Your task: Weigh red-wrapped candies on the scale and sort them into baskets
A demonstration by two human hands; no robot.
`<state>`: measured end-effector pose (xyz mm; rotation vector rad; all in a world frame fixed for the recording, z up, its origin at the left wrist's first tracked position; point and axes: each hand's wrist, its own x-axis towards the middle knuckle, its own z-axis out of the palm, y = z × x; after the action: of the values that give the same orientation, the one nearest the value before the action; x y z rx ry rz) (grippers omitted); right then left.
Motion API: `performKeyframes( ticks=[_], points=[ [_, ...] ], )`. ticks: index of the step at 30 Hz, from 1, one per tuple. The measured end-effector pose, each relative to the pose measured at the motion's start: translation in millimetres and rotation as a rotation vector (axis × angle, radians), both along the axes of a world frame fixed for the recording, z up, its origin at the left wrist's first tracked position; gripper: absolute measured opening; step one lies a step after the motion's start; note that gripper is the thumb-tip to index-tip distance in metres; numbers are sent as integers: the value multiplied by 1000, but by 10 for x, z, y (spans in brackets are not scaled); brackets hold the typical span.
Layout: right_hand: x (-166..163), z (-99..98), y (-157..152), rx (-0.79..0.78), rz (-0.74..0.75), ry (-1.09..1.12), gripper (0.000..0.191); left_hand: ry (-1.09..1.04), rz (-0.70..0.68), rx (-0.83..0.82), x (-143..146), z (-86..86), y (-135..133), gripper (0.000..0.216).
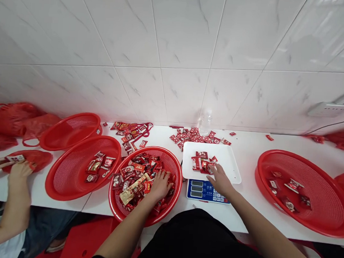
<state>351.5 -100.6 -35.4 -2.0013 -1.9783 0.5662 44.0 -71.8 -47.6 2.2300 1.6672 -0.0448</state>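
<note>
My left hand (160, 184) rests inside a round red mesh basket (124, 214) heaped with red-wrapped candies (136, 173), fingers curled down into the pile. What they grip is hidden. My right hand (220, 178) reaches onto the white tray (231, 164) of a digital scale (203, 191). Its fingers lie spread by a small pile of red candy packets (200, 163) on the tray, touching its near edge.
A red basket (68, 176) with a few candies and an empty one (68, 131) stand left; another red basket (316, 217) stands right. Loose candies (193, 136) lie by the tiled wall. Another person's hands (16, 169) hold a red bag at far left. Red bags (10, 117) sit behind.
</note>
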Motion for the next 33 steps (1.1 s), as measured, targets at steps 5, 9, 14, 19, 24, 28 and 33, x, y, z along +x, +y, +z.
performKeyframes(
  ticks=[5, 9, 14, 19, 24, 28, 33],
  points=[
    [101, -50, 282, -119, -17, -40, 62, 76, -109, -45, 59, -51, -11, 45],
    [23, -18, 395, -118, 16, -65, 63, 85, -91, -8, 121, -85, 1, 44],
    [-190, 53, 375, -86, 199, -185, 55, 82, -73, -11, 116, -107, -22, 46],
    [-275, 36, 293, -135, 355, -229, 53, 81, -68, -27, 132, -97, -38, 46],
    [-160, -20, 228, -132, 321, -247, 52, 89, -59, -6, 131, -106, -46, 45],
    [-52, -24, 186, -85, 306, -201, 47, 86, -65, 10, 130, -104, -27, 46],
    [10, 7, 189, -64, 289, -109, 41, 71, -53, -18, 136, -90, 14, 43]
  ],
)
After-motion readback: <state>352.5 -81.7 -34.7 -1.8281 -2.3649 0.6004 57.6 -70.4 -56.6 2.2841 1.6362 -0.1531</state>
